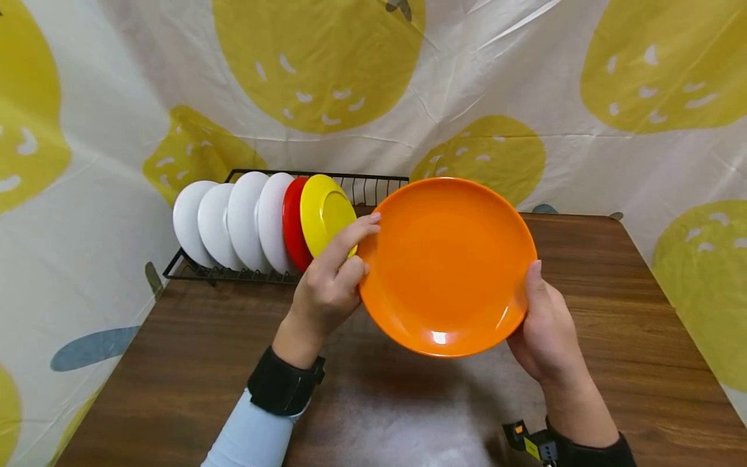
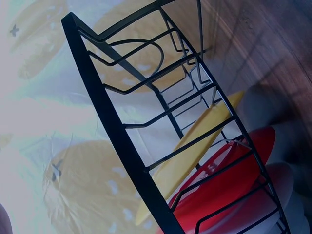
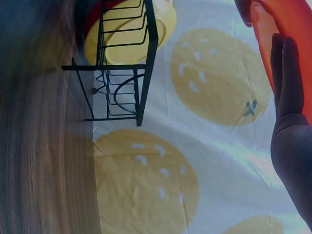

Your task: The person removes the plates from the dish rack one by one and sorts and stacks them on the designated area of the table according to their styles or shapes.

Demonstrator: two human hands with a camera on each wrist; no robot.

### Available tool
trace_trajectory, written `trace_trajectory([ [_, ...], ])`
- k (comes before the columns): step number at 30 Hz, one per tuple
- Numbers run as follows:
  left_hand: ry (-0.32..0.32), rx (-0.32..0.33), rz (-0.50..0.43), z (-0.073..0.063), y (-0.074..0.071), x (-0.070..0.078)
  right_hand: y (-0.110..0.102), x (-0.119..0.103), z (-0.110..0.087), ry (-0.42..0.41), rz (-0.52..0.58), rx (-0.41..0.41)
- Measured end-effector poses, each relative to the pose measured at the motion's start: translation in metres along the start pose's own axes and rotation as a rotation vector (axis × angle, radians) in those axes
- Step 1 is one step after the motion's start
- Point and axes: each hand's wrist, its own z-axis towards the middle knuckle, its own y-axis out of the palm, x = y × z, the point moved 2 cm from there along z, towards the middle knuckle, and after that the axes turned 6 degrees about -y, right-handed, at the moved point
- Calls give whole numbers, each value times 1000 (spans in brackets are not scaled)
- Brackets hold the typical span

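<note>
Above the table, a round orange plate (image 1: 446,266) is held up between two hands, its inner face toward the head camera. At its right rim my right hand (image 1: 548,324) grips it, thumb on the front and fingers behind. My left hand (image 1: 329,282) holds the left rim with its fingertips. Left of the plate, a black wire dish rack (image 2: 114,131) carries a yellow plate (image 1: 323,211), a red plate (image 1: 294,224) and several white plates (image 1: 192,220) standing on edge. In the right wrist view, fingers lie along the orange plate (image 3: 300,29).
The rack stands at the back left of a brown wooden table (image 1: 607,311), its right end partly hidden behind the orange plate. A white cloth (image 1: 467,71) with yellow fruit prints hangs behind the table. Black bands (image 1: 286,383) circle both wrists.
</note>
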Motion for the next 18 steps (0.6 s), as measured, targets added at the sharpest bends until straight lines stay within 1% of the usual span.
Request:
trace_trajectory([
  [6, -31, 17, -2, -3, -2, -2, 2, 3, 0, 9, -6, 32],
  [10, -84, 29, -69, -5, -1, -3, 2, 5, -1, 32, -30, 32],
  [14, -144, 38, -138, -6, 0, -7, 0, 4, -2, 81, -113, 30],
  [18, -221, 55, -189, -7, 1, -10, -1, 4, -2, 135, -210, -16],
])
